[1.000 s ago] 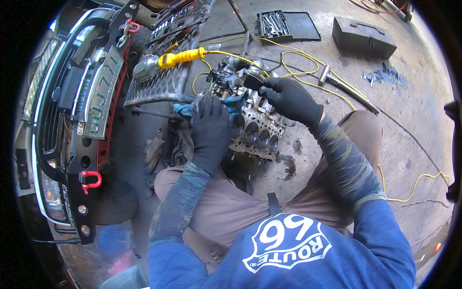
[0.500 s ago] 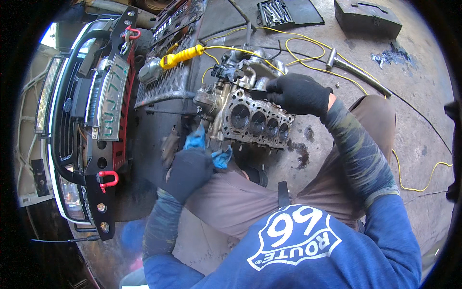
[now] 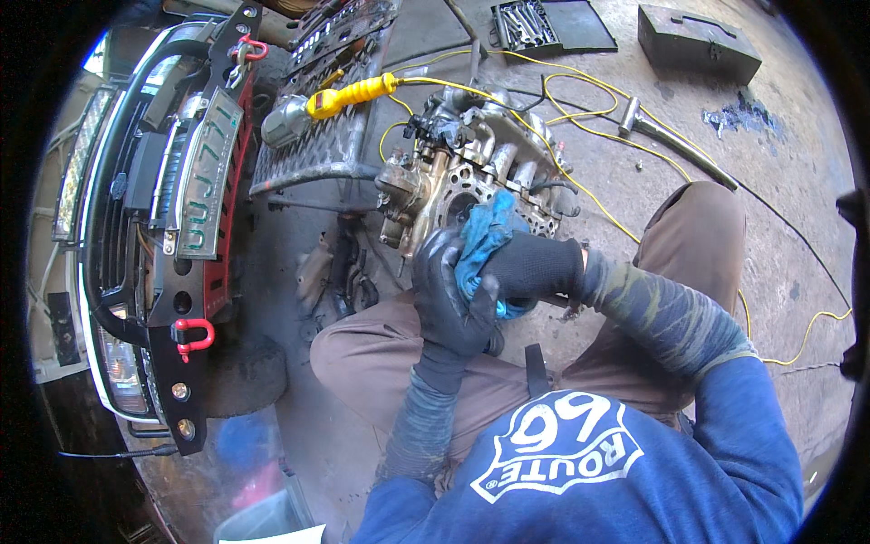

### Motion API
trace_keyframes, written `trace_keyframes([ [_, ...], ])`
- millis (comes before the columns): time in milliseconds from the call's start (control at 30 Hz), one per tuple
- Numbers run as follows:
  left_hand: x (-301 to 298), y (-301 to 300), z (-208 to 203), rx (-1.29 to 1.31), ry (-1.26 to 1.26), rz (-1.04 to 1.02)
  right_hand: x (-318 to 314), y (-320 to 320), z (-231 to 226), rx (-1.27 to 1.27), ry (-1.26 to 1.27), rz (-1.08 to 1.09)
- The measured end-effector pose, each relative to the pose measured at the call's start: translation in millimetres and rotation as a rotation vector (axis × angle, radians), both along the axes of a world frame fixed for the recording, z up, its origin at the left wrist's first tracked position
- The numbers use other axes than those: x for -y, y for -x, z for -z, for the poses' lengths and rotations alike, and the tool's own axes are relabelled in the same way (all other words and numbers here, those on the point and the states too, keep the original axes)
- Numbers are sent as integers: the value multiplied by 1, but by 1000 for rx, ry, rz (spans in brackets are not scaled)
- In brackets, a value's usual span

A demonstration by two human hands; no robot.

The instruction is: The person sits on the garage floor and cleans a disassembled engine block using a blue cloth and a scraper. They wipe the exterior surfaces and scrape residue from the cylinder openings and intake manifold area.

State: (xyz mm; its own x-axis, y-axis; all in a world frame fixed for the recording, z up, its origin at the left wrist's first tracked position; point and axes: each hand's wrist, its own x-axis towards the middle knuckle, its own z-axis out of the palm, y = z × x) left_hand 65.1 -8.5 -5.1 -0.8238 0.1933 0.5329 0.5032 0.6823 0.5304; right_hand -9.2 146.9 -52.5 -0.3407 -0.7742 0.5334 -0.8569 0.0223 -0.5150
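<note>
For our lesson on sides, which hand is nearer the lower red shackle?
Left: the left hand is right of the lower red shackle; the right hand, against the blue cloth, lies farther right.

1. Work gloves [image 3: 544,266], pair: black, knit cuffs, left palm glossy.
2. Arm sleeves [image 3: 666,304], pair: camouflage, grey-green and dark blue.
3. T-shirt [image 3: 716,462]: blue, white shield-shaped print with lettering.
4. Trousers [image 3: 702,236]: greyish brown.
5. Strap [image 3: 536,364]: black, flat, at trouser front.

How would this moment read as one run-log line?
left grip: touching blue cloth | right grip: holding blue cloth | engine part: partly hidden by blue cloth
</note>
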Motion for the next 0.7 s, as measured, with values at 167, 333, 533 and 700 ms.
trace_keyframes([
  [167,23,15,-3,-213,290,-98,-4,9,-18,126,127,-52],
  [333,101,39,-20,14,204,-484,-27,27,-37,614,-132,-3],
  [533,179,61,-81,-61,-445,-446,-47,57,-2,397,-443,597],
  [700,132,114,-114,166,-159,-259,-41,72,26,393,-282,836],
])
